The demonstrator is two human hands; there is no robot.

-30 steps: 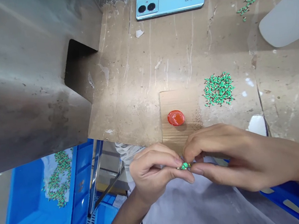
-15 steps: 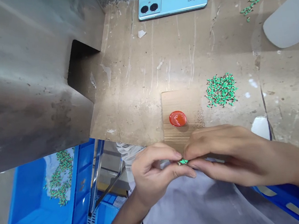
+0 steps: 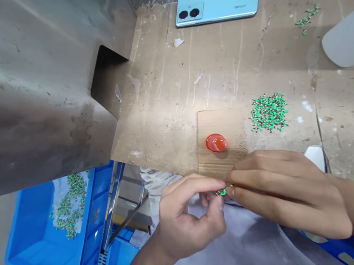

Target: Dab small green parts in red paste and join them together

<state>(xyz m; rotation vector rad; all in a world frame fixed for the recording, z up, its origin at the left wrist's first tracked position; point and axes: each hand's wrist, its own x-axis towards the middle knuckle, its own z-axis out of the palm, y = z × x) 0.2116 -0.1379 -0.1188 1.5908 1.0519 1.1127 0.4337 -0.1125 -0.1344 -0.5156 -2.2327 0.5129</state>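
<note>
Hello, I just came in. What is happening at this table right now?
A person is working with both bare hands close to the body, at the near edge of a worn table. The left hand and the right hand meet at the fingertips and pinch a tiny green piece between them. On the table lie a small red cap, a pile of green pieces and a light blue phone. A blue crate with more green pieces stands lower left.
</note>
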